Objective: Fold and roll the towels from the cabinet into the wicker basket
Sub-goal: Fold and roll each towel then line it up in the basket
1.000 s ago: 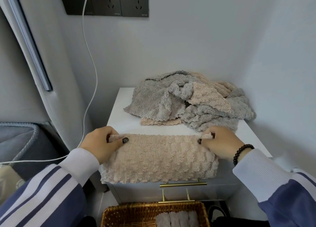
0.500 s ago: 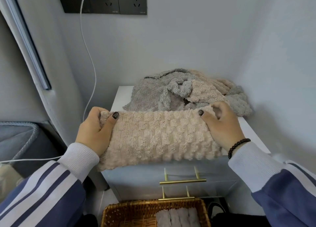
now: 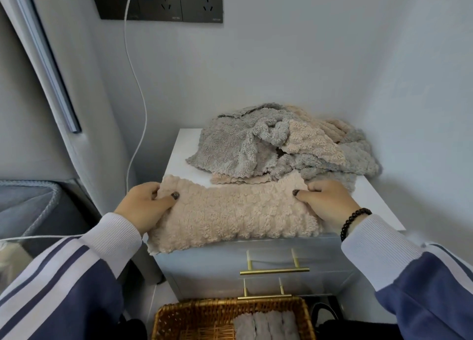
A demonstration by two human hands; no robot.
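A beige textured towel (image 3: 238,214) lies folded in a long band across the front of the white cabinet top (image 3: 179,158). My left hand (image 3: 144,206) pinches its far left corner, thumb on top. My right hand (image 3: 327,201) pinches the far right corner the same way. Behind the band sits a loose heap of grey and beige towels (image 3: 281,145). On the floor below stands the wicker basket (image 3: 204,316), with several rolled grey towels (image 3: 266,327) inside.
The cabinet stands in a corner, walls close behind and on the right. Brass drawer handles (image 3: 273,270) stick out of its front above the basket. A white charging cable (image 3: 138,88) hangs from the wall socket at left. A grey cushioned seat (image 3: 30,206) is at far left.
Both hands lifted the towel's far edge, carried it away from me and laid it down on the cabinet top. The band now lies flatter and further back.
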